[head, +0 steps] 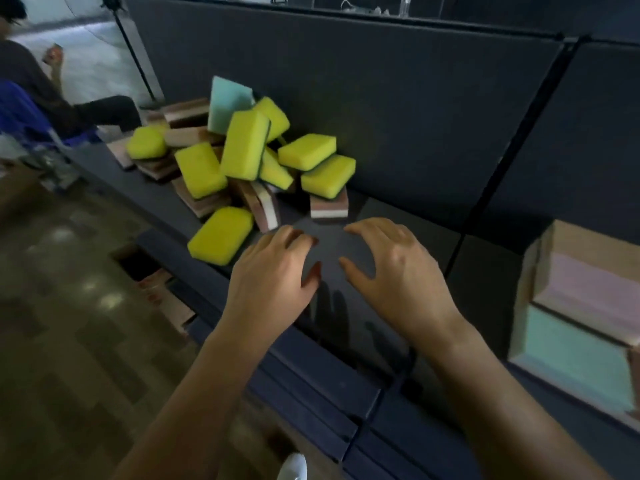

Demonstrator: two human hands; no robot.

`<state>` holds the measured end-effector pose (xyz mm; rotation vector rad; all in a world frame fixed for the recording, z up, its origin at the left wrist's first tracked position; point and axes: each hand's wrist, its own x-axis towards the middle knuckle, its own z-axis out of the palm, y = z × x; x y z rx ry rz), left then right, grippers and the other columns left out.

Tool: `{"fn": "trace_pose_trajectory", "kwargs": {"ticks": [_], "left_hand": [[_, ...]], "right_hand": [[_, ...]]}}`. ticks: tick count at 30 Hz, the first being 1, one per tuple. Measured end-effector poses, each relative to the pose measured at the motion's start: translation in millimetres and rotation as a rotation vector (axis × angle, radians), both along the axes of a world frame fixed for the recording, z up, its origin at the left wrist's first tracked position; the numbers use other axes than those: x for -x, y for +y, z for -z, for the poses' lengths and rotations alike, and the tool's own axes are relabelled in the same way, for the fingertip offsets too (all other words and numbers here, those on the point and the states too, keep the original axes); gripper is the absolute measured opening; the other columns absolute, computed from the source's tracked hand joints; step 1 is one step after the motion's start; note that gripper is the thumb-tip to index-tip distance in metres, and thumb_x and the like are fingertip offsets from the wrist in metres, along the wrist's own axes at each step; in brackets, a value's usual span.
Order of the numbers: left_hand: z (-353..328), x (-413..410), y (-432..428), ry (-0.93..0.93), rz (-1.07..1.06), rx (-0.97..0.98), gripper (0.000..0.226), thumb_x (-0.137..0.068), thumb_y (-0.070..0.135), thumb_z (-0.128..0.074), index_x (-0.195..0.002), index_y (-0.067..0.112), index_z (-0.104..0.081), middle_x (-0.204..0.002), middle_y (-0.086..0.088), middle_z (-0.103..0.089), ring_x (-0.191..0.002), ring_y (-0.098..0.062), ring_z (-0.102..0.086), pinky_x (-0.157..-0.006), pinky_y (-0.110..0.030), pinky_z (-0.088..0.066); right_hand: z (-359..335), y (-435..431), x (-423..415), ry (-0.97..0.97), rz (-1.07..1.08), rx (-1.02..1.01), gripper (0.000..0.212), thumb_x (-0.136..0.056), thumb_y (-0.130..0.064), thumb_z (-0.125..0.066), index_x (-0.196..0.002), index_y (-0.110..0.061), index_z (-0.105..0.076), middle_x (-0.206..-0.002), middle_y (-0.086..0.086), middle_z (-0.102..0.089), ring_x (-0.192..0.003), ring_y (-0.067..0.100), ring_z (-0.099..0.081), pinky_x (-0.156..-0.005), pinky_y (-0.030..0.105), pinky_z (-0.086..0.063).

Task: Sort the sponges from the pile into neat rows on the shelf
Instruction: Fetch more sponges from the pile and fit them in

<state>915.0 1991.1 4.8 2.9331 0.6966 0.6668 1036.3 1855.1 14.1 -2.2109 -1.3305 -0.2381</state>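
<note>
Dark matte shelf (398,216) bears a pile (242,157) of blocky foam sponges; both hands (332,268) hover open, empty.

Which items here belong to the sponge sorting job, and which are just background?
Job:
- sponge pile, yellow, brown and one teal
- dark shelf
- sponges already placed at the right
- left hand and right hand, both empty, fingers spread over the shelf

Background:
- seated person at far left
- blue chair
- stand pole
- floor
</note>
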Motion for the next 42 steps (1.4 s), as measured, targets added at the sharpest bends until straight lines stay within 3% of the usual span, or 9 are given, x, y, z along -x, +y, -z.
{"fn": "trace_pose_trajectory", "kwargs": {"ticks": [5,14,19,22,26,30,34,38,42], "left_hand": [[-10,-7,58,-0.059,0.018,-0.024,0.032,-0.082,0.030,-0.066,-0.110,0.016,-0.065,-0.107,-0.002,-0.062,-0.092,-0.026,-0.061,-0.066,-0.037,-0.051],[-23,-22,147,-0.241,-0.066,0.010,0.047,-0.089,0.041,-0.058,-0.127,0.014,-0.053,-0.131,-0.011,-0.050,-0.114,-0.032,-0.051,-0.085,-0.042,-0.047],[-24,-42,177,-0.203,-0.119,0.109,0.063,-0.092,0.056,-0.047,-0.141,0.016,-0.036,-0.142,-0.017,-0.042,-0.126,-0.036,-0.043,-0.096,-0.048,-0.046],[-19,-54,187,-0.171,-0.082,0.128,0.060,-0.094,0.057,-0.043,-0.139,0.019,-0.035,-0.136,-0.017,-0.047,-0.118,-0.037,-0.049,-0.091,-0.049,-0.047],[-21,-59,183,-0.236,-0.050,0.131,0.049,-0.093,0.047,-0.054,-0.130,0.019,-0.043,-0.121,-0.014,-0.052,-0.105,-0.031,-0.053,-0.084,-0.045,-0.050],[-32,-57,168,-0.312,-0.009,0.137,0.049,-0.090,0.045,-0.059,-0.128,0.017,-0.045,-0.123,-0.010,-0.051,-0.110,-0.028,-0.051,-0.086,-0.041,-0.049],[-35,-52,152,-0.311,0.047,0.144,0.051,-0.088,0.046,-0.061,-0.126,0.016,-0.045,-0.121,-0.007,-0.052,-0.108,-0.026,-0.052,-0.081,-0.041,-0.051],[-31,-49,146,-0.293,0.058,0.169,0.052,-0.086,0.046,-0.063,-0.125,0.016,-0.046,-0.120,-0.007,-0.052,-0.105,-0.025,-0.053,-0.080,-0.041,-0.052],[-30,-46,140,-0.281,0.067,0.172,0.052,-0.087,0.048,-0.062,-0.126,0.018,-0.046,-0.121,-0.005,-0.052,-0.105,-0.024,-0.052,-0.079,-0.041,-0.052]], "right_hand": [[-9,59,-6,0.003,0.020,-0.016,0.039,-0.089,-0.035,-0.066,-0.125,-0.022,-0.059,-0.124,-0.002,-0.059,-0.113,0.020,-0.055,-0.086,0.036,-0.048],[-5,129,-7,0.007,0.052,-0.059,0.038,-0.088,-0.034,-0.068,-0.123,-0.020,-0.062,-0.124,-0.003,-0.061,-0.112,0.020,-0.057,-0.087,0.038,-0.052],[-3,139,-9,-0.013,0.094,-0.068,0.038,-0.086,-0.032,-0.070,-0.121,-0.019,-0.063,-0.122,-0.002,-0.062,-0.110,0.020,-0.059,-0.085,0.037,-0.053],[-1,138,-14,0.006,0.144,-0.066,0.036,-0.087,-0.031,-0.070,-0.121,-0.020,-0.063,-0.123,-0.003,-0.062,-0.110,0.019,-0.058,-0.085,0.038,-0.053],[2,138,-28,0.027,0.221,-0.060,0.038,-0.088,-0.031,-0.069,-0.121,-0.016,-0.062,-0.125,0.003,-0.059,-0.111,0.026,-0.056,-0.086,0.044,-0.052],[2,153,-42,0.113,0.343,0.044,0.063,-0.085,-0.047,-0.067,-0.134,-0.013,-0.049,-0.138,0.009,-0.047,-0.122,0.031,-0.046,-0.097,0.040,-0.045],[-1,179,-47,0.179,0.457,0.182,0.085,-0.079,-0.064,-0.062,-0.138,-0.008,-0.035,-0.136,0.016,-0.038,-0.120,0.035,-0.041,-0.097,0.041,-0.040],[-2,189,-52,0.194,0.503,0.274,0.079,-0.080,-0.049,-0.070,-0.133,-0.005,-0.032,-0.130,0.020,-0.038,-0.116,0.034,-0.042,-0.096,0.040,-0.042],[3,183,-61,0.187,0.516,0.258,0.074,-0.086,-0.057,-0.062,-0.131,-0.006,-0.036,-0.125,0.018,-0.044,-0.110,0.033,-0.046,-0.093,0.038,-0.041]]}}
